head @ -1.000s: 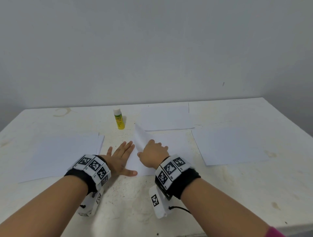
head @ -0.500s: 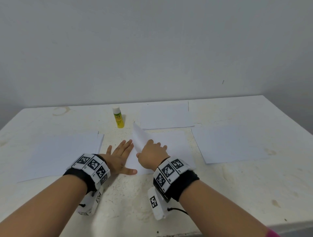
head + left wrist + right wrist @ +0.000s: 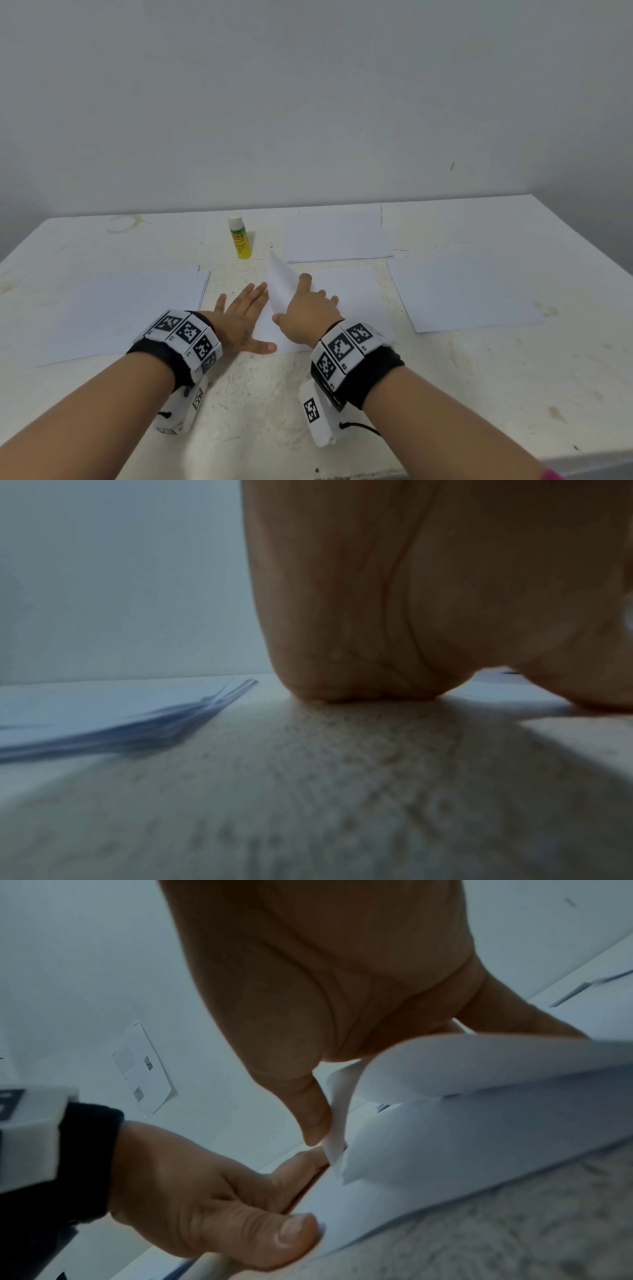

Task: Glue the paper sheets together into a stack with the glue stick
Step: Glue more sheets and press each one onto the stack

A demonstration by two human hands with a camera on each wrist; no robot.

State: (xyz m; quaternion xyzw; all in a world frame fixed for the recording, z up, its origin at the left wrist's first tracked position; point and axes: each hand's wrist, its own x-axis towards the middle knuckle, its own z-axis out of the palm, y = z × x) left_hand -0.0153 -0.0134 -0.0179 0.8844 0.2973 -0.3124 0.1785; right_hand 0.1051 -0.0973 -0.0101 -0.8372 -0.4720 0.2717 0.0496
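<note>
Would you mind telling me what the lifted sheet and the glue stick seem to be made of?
Lifted sheet: thin matte white paper; it curls softly where the right hand pinches it. Glue stick: probably smooth plastic, a yellow tube with a white cap and printed label.

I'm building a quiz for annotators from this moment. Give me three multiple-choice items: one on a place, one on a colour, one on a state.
1. Where does the glue stick stand?
A. beyond the hands, near the wall
B. in the right hand
C. on the left paper pile

2. What colour is its body?
A. red
B. yellow
C. blue

3. What is the right hand doing?
A. resting flat
B. holding the cap
C. lifting a top sheet

Key: 1 A, it stands upright on the table; 2 B, yellow under a white cap; 3 C, its thumb and fingers pinch the curled sheet while the left hand lies flat.
</note>
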